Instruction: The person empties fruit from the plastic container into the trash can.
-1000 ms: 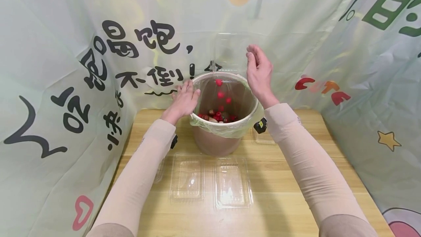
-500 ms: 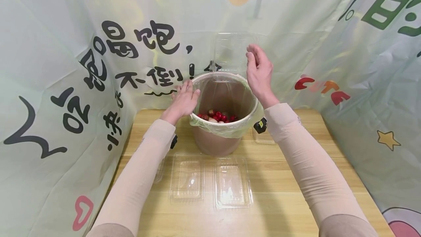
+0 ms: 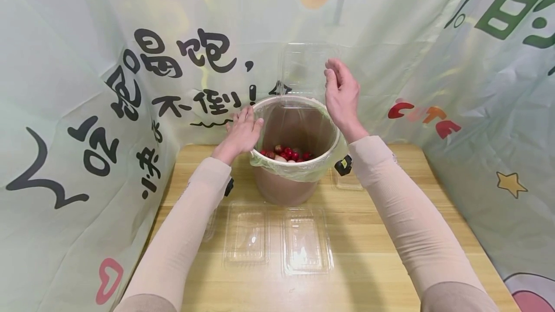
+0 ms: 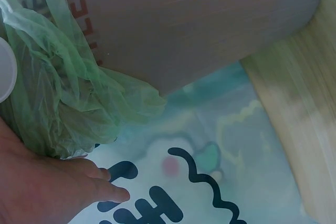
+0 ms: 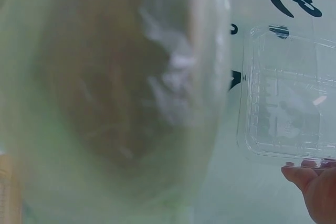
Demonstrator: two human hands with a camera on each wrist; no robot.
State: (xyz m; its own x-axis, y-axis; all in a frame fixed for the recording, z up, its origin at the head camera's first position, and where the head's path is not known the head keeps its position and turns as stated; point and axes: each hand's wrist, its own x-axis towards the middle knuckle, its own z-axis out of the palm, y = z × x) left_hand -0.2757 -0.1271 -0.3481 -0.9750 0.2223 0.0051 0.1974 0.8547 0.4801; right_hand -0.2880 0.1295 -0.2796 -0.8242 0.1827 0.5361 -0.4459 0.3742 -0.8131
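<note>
My right hand [image 3: 342, 93] grips a clear plastic clamshell container [image 3: 303, 71] by its edge, tipped up over the back of a brown bin [image 3: 287, 187]. In the right wrist view, fingertips and thumb of that hand [image 5: 317, 192] pinch the container's edge [image 5: 289, 93]; no fruit shows inside it. A pale green bag [image 3: 299, 173] lines the bin and folds over its white rim. Small round red fruits [image 3: 288, 152], with some paler pieces, lie inside. My left hand [image 3: 243, 131] rests on the left rim, fingers extended, beside the bunched liner [image 4: 79, 93].
Two clear plastic trays [image 3: 247, 235] lie on the wooden table [image 3: 368, 254] in front of the bin. Another clear container [image 3: 347, 182] sits partly hidden at the bin's right, and one more [image 3: 210, 227] behind the left forearm. Printed cloth walls [image 3: 238, 4] enclose the table.
A second ago, red fruits were falling from the container into the bin. By half a second ago they had landed among the others. Both hands have stayed in place.
</note>
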